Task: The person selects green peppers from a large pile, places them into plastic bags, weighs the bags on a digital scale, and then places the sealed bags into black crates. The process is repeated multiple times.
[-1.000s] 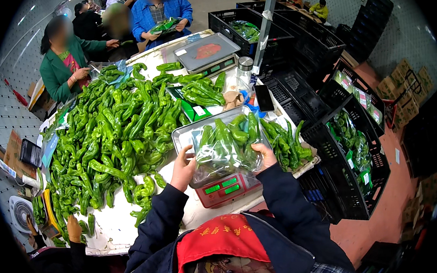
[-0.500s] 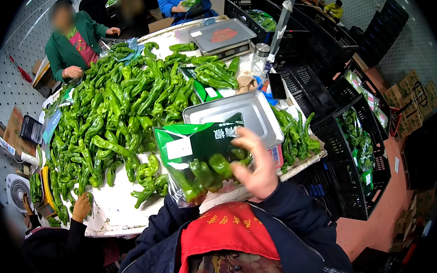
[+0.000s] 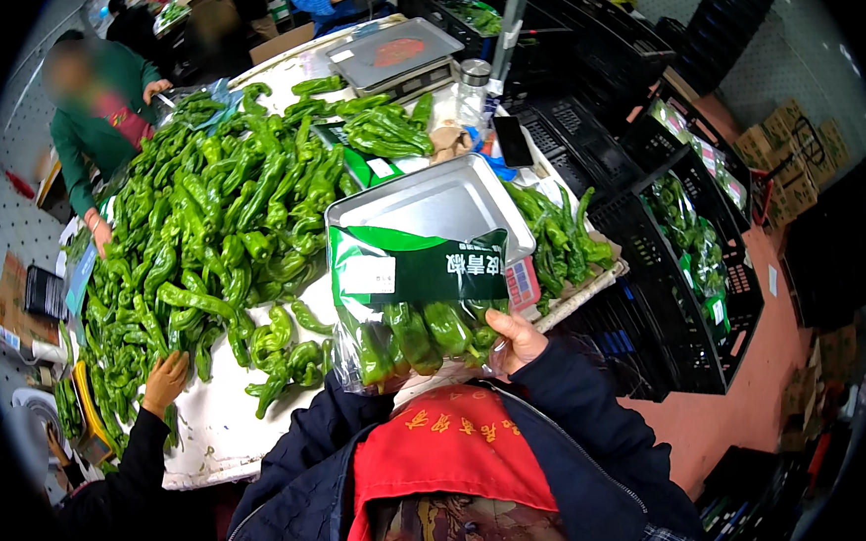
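Note:
A clear plastic bag (image 3: 421, 296) with a green printed band and a white label holds several green peppers. It is upright in front of my chest, overlapping the near edge of a metal scale tray (image 3: 404, 205). My right hand (image 3: 519, 341) grips the bag's lower right corner, thumb on the front and the other fingers behind. My left sleeve (image 3: 354, 402) reaches the bag's lower left side; the left hand is hidden behind the bag, its fingers unseen. The scale's pink keypad (image 3: 524, 283) shows right of the bag.
A big heap of loose green peppers (image 3: 211, 215) covers the table's left. Another scale (image 3: 390, 57), a glass jar (image 3: 473, 92) and a phone (image 3: 513, 142) stand beyond. Black crates (image 3: 742, 301) line the right. A co-worker's hand (image 3: 166, 382) touches peppers at the left.
My right hand has come down from the bag's upper right front to grip its lower right corner. The bag now stands more level, facing me. The view has shifted slightly right.

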{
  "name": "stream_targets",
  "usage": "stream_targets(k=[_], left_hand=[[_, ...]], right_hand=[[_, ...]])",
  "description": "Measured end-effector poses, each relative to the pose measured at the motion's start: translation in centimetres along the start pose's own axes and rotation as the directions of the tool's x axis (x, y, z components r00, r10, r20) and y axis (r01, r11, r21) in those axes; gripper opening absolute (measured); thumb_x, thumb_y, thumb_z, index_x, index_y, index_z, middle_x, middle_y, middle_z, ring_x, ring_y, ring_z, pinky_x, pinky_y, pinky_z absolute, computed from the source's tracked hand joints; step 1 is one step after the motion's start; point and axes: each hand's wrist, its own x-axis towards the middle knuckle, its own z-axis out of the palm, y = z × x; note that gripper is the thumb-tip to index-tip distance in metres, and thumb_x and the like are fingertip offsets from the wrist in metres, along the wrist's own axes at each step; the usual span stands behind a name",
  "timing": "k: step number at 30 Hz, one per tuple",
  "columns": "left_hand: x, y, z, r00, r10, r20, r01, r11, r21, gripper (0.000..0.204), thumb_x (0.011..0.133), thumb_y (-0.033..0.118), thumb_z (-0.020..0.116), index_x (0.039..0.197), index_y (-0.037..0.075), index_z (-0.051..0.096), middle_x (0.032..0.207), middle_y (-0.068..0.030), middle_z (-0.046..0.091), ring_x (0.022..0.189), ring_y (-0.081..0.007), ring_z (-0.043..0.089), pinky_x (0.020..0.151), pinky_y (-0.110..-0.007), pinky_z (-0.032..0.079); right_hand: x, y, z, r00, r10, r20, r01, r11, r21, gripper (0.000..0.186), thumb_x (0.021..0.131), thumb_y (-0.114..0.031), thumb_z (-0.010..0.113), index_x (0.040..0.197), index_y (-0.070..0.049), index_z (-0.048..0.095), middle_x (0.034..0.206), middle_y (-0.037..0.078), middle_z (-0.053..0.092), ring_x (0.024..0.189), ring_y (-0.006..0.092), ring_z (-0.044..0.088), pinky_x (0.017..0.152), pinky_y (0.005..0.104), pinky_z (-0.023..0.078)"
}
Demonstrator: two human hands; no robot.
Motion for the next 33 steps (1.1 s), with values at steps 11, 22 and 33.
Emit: stream_targets(k=[11,22,33], left_hand=[[10.4,-5.0,0.7,0.988,-0.143,-0.065,0.157,0.903,0.401,0.055,0.088,0.031,0.067,0.134,0.006,0.050,0.124,-0.0115,0.061,0.115,-0.0275,0.058,0.098,-0.041,0.048],[15.9,-10.1,2.5,0.821,-0.567,-0.066,0.527,0.708,0.470,0.047,0.097,0.040,0.054,0.127,0.003,0.054,0.114,-0.0183,0.065,0.104,-0.0289,0.062,0.094,-0.043,0.048],[16.0,-9.8,0.4,0.813,-0.575,-0.095,0.560,0.726,0.399,0.046,0.101,0.034,0.051,0.130,-0.001,0.049,0.112,-0.0184,0.064,0.102,-0.0276,0.063,0.093,-0.040,0.050]], right_hand=[[-5.5,0.2,-7.4,0.939,-0.314,-0.140,0.344,0.860,0.377,0.056,0.082,-0.012,0.064,0.136,-0.003,0.053,0.131,0.011,0.061,0.119,0.0266,0.057,0.101,0.0432,0.046],[-18.3,-12.9,-17.5,0.513,-0.720,-0.467,0.846,0.517,0.133,0.050,0.084,-0.009,0.062,0.132,-0.001,0.052,0.128,0.016,0.060,0.115,0.0352,0.059,0.102,0.0529,0.047],[-17.2,-27.5,-36.0,0.224,-0.726,-0.650,0.758,0.549,-0.352,0.055,0.082,-0.011,0.075,0.126,-0.002,0.043,0.111,0.014,0.056,0.096,0.0318,0.060,0.076,0.0495,0.050]])
